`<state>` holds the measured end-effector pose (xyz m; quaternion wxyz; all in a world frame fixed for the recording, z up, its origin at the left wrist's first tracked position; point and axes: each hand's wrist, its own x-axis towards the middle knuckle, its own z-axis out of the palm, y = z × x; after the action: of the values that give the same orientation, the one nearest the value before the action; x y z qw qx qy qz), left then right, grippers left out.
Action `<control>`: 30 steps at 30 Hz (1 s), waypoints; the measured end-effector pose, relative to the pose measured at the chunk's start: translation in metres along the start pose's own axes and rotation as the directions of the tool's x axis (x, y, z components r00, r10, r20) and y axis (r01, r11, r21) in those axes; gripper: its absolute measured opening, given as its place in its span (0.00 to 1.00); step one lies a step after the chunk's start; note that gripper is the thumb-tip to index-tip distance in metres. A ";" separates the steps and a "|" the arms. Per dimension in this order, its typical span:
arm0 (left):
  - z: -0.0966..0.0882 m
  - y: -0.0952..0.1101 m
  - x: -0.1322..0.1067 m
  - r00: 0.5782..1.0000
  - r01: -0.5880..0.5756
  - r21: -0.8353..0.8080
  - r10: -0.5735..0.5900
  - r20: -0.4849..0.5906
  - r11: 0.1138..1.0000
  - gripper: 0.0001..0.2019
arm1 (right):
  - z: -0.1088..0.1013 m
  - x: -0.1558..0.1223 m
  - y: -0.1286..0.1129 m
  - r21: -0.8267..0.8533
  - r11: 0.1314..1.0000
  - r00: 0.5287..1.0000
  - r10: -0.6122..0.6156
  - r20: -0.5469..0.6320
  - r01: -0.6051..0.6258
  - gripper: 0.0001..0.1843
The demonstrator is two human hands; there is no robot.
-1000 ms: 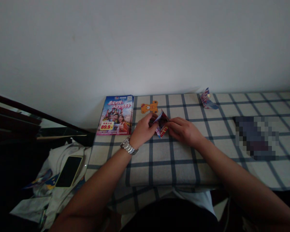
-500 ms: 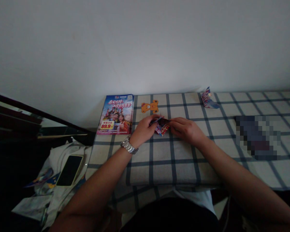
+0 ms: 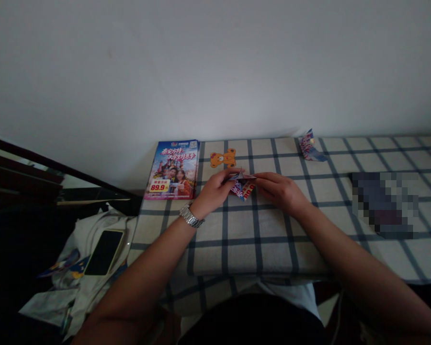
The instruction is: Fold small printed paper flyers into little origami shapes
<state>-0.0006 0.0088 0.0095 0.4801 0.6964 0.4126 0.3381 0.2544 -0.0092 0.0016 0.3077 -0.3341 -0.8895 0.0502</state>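
Note:
A small folded paper (image 3: 243, 188), printed in blue, pink and red with part of a yellow price box, is held between my two hands over the checked cloth (image 3: 237, 239). My left hand (image 3: 217, 190), with a silver watch (image 3: 191, 215) on its wrist, pinches the paper's left side. On the opposite edge, my right hand (image 3: 278, 189) grips a corner with thumb and fingers. A peak of the paper points up between the hands. Just beyond them lies an orange bear cutout (image 3: 223, 157).
At the left of the cloth is a stack of printed flyers (image 3: 172, 170). Another folded paper piece (image 3: 311, 147) stands near the wall. A pixelated dark item (image 3: 384, 206) lies at right. Lower left, a phone (image 3: 104, 252) rests on white bags (image 3: 89, 230).
My hands have drawn slightly apart, the right one moving a little right. The paper between them has spread wider, and its raised peak shows more clearly.

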 end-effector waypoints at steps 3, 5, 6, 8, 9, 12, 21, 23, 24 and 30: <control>-0.001 0.000 0.000 1.000 -0.003 -0.043 0.003 0.004 0.999 0.19 | -0.002 0.000 -0.001 0.012 1.000 1.000 0.015 -0.017 -0.015 0.14; -0.001 -0.001 -0.001 1.000 -0.003 -0.097 0.004 0.010 0.995 0.19 | -0.004 0.000 -0.002 0.015 0.999 0.999 0.034 -0.010 -0.034 0.15; 0.000 -0.001 -0.001 1.000 0.003 -0.139 -0.001 0.012 0.990 0.20 | -0.004 0.000 -0.002 0.019 0.999 0.999 0.041 -0.005 -0.041 0.16; 0.001 -0.002 -0.002 0.999 0.034 -0.264 -0.028 0.025 0.964 0.21 | -0.006 0.000 -0.004 0.028 0.998 0.999 0.051 0.001 -0.051 0.17; 0.002 -0.002 -0.002 0.998 0.055 -0.341 -0.046 0.035 0.939 0.21 | -0.007 0.000 -0.004 0.032 0.998 0.999 0.052 0.000 -0.052 0.17; 0.005 -0.003 -0.003 0.994 0.109 -0.521 -0.096 0.052 0.847 0.19 | -0.008 -0.001 -0.005 0.032 0.998 0.999 0.049 -0.012 -0.048 0.17; 0.008 0.002 -0.004 0.987 0.135 -0.573 -0.164 0.002 0.808 0.26 | -0.006 -0.001 -0.004 0.056 0.998 0.999 0.036 0.014 -0.037 0.17; 0.008 0.002 -0.003 0.987 0.127 -0.472 -0.157 -0.025 0.872 0.24 | -0.007 -0.001 -0.005 0.091 0.995 0.998 0.046 0.040 -0.049 0.17; 0.008 0.001 -0.002 0.989 0.114 -0.428 -0.144 -0.039 0.897 0.22 | -0.007 -0.001 -0.005 0.115 0.992 0.997 0.051 0.050 -0.057 0.17; 0.006 -0.004 0.001 0.996 0.015 -0.337 -0.043 -0.077 0.941 0.16 | -0.010 -0.001 -0.009 0.310 0.933 0.983 0.185 0.017 -0.182 0.15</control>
<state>0.0044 0.0081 0.0040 0.5790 0.5835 0.3790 0.4251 0.2556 -0.0176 0.0119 0.3556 -0.3635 -0.8336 0.2157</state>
